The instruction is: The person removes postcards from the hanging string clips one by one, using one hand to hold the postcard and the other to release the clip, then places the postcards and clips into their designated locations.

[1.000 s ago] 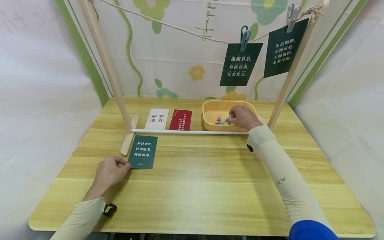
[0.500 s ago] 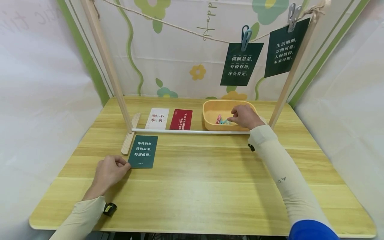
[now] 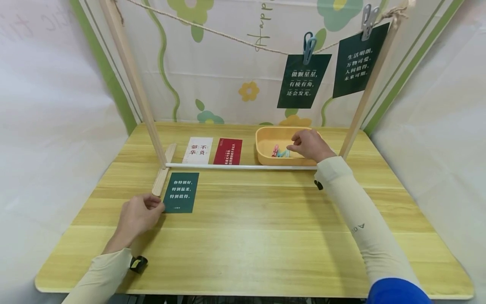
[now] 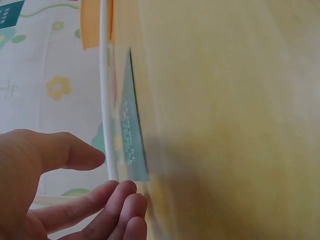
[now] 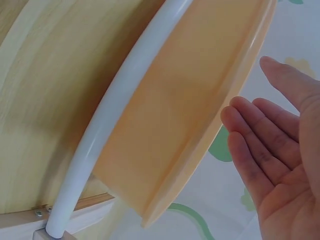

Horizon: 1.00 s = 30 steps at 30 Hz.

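My left hand point(image 3: 138, 216) is beside the lower left corner of a dark green card point(image 3: 181, 192) with white writing, which lies flat on the table. In the left wrist view, thumb and fingers are apart with nothing between them; whether a fingertip touches the card point(image 4: 131, 137) is unclear. My right hand point(image 3: 310, 145) hovers over the right part of a yellow basket point(image 3: 265, 161). Small clothespins, one pink point(image 3: 275, 150) and others pale blue-green point(image 3: 282, 153), lie inside it. From the right wrist, the fingers are loosely bent and empty, outside the basket's wall point(image 5: 165, 115) in that view.
A white card point(image 3: 197, 150) and a red card point(image 3: 228, 151) lie behind the frame's white bar point(image 3: 235, 167). Wooden posts point(image 3: 133, 80) carry a rope point(image 3: 212, 30). Two green cards hang from it at the right, under a blue clothespin point(image 3: 309, 47) and a grey clothespin point(image 3: 368, 23).
One second ago a pale clothespin stood upright at my right fingertips; now it lies with the others in the basket. My left hand has barely shifted.
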Tool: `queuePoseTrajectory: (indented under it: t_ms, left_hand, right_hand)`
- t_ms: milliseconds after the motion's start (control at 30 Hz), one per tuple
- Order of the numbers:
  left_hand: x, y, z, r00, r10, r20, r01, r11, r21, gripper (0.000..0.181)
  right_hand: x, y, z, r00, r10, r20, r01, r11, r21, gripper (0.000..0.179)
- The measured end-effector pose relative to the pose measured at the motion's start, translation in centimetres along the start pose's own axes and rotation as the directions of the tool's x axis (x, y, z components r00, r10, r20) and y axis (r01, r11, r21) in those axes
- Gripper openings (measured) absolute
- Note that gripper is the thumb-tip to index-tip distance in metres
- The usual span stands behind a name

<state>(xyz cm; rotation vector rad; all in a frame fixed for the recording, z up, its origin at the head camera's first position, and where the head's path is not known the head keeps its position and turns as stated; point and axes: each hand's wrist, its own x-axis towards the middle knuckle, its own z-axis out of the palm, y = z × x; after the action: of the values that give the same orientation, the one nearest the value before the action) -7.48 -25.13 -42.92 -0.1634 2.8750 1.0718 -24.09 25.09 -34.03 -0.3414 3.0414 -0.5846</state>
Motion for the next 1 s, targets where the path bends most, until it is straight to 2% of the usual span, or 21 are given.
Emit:
queuePoseTrajectory:
  t_ms: [167,333,500,767,1000]
  left_hand:
    - [-0.1,0.4,-0.1,1.0,0.0,-0.029,-0.001,0.999,-0.033,0.033]
    - [-0.2,0.7,-0.4,1.0,0.001,-0.027,-0.003,0.998,-0.064,0.036]
    - [0.0,1.1,-0.5,0.999,0.038,-0.028,-0.04,0.997,-0.063,0.034]
    - [0.4,2.6,-0.1,0.996,0.086,-0.02,-0.088,0.993,-0.083,0.032]
    - [0.7,3.6,-0.1,0.994,0.108,-0.018,-0.109,0.99,-0.093,0.032]
  right_hand:
    - [0.0,-0.2,-0.3,1.0,0.0,-0.009,0.0,1.0,0.026,0.046]
    - [-0.1,-0.3,-0.8,0.999,0.006,-0.042,-0.005,1.0,0.026,0.045]
    - [-0.3,-0.5,-1.3,0.999,0.008,-0.05,-0.006,0.999,0.035,0.044]
    - [-0.9,-0.7,-1.9,0.998,0.011,-0.063,-0.008,0.999,0.045,0.045]
    - [-1.5,-0.5,-2.3,0.994,-0.036,-0.101,0.04,0.998,0.043,0.044]
